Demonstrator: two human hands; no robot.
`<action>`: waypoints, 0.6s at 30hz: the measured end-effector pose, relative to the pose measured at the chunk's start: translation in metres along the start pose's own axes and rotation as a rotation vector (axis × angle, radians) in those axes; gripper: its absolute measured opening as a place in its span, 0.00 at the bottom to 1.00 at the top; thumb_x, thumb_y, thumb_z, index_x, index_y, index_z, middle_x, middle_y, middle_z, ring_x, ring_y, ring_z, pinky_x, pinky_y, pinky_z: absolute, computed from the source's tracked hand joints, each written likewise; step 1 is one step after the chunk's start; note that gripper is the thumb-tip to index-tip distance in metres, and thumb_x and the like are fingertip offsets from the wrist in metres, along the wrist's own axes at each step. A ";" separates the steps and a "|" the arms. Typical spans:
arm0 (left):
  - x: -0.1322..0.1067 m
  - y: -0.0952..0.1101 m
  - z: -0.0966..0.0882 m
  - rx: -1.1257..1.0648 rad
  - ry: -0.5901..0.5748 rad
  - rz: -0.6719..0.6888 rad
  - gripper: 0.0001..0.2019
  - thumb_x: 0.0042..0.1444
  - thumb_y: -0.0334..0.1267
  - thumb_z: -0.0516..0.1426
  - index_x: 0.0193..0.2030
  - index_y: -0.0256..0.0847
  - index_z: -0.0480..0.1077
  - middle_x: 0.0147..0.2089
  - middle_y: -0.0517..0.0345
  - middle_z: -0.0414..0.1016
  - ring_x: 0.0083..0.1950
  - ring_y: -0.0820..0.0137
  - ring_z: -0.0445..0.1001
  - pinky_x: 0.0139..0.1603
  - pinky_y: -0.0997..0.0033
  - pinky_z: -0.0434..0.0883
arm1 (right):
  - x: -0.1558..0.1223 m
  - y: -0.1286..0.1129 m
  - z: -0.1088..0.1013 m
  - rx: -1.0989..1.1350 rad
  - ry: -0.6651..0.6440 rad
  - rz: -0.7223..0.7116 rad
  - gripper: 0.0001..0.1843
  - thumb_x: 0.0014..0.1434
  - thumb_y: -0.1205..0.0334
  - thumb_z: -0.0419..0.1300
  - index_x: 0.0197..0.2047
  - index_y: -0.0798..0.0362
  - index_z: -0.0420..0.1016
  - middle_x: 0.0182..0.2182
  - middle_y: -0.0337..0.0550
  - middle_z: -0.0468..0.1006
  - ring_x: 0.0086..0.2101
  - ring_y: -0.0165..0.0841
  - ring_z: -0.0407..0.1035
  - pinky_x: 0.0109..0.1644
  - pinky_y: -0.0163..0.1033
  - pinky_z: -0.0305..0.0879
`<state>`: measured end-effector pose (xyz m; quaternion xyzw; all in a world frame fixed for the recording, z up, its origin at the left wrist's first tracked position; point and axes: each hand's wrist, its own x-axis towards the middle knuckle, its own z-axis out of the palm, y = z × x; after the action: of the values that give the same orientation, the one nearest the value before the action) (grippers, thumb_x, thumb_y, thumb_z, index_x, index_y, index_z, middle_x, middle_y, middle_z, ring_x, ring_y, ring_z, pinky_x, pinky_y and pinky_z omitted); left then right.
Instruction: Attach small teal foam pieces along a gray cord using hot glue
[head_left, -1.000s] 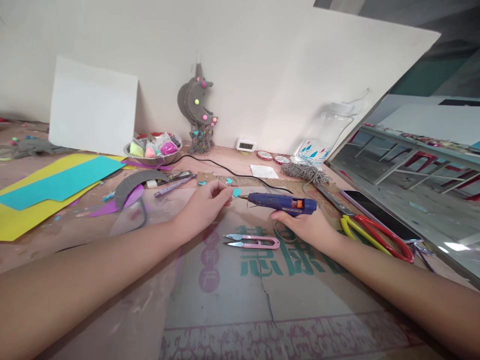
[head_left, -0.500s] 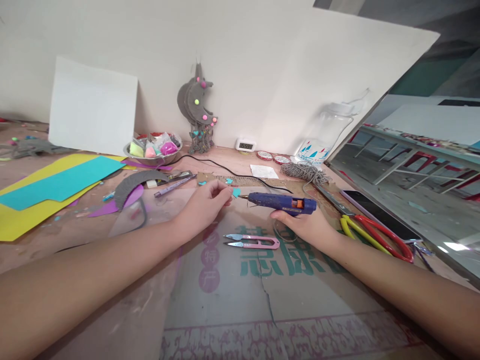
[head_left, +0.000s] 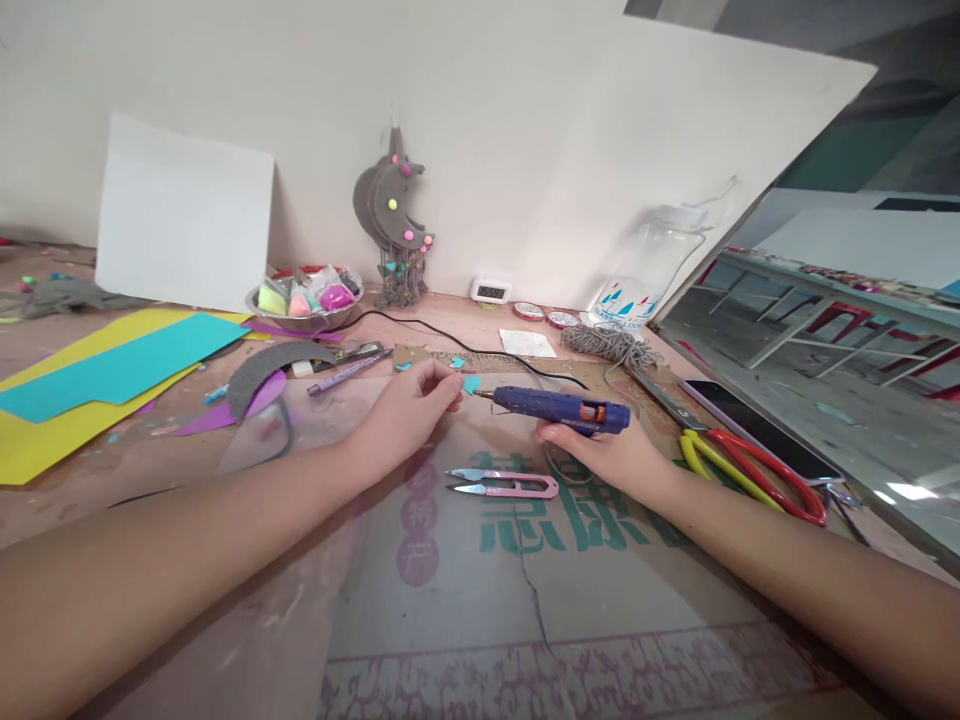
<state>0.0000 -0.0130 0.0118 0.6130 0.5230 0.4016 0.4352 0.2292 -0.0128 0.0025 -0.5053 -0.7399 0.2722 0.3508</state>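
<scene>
— What's the setting?

— A cluttered craft table (head_left: pixel 247 640) against a white wall, with a flattened printed cardboard sheet (head_left: pixel 525 560) laid across its middle.

— And the hands?

— The left hand (head_left: pixel 409 410) rests on the cardboard, thumb and forefinger pinching a small teal heart cutout (head_left: pixel 472 383) at its edge. The right hand (head_left: pixel 607 455) is curled around the handle of a blue glue gun (head_left: pixel 559 409), which lies nearly level, its nozzle pointing left and just beside the heart.

— What's near them?

— Pink thread snips (head_left: pixel 502 484) lie on the cardboard between the two wrists. Right of the right hand are scissors with red and yellow handles (head_left: pixel 750 462) and a dark phone (head_left: pixel 757 430). Further back, a metal bowl of coloured bits (head_left: pixel 304 300), a grey crescent hanging ornament (head_left: pixel 394 215) against the wall and a bundle of grey yarn (head_left: pixel 607 345). Teal and yellow sheets (head_left: pixel 97 385) lie far left.
</scene>
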 end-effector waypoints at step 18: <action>0.002 -0.004 0.000 0.005 -0.002 -0.005 0.12 0.58 0.45 0.51 0.30 0.39 0.63 0.29 0.63 0.67 0.25 0.77 0.60 0.21 0.78 0.58 | -0.001 0.002 -0.002 0.020 -0.017 -0.019 0.15 0.47 0.50 0.64 0.31 0.52 0.69 0.29 0.44 0.79 0.32 0.38 0.75 0.38 0.42 0.72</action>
<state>-0.0009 -0.0105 0.0085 0.6134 0.5249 0.3986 0.4351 0.2322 -0.0125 0.0016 -0.4924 -0.7449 0.2805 0.3521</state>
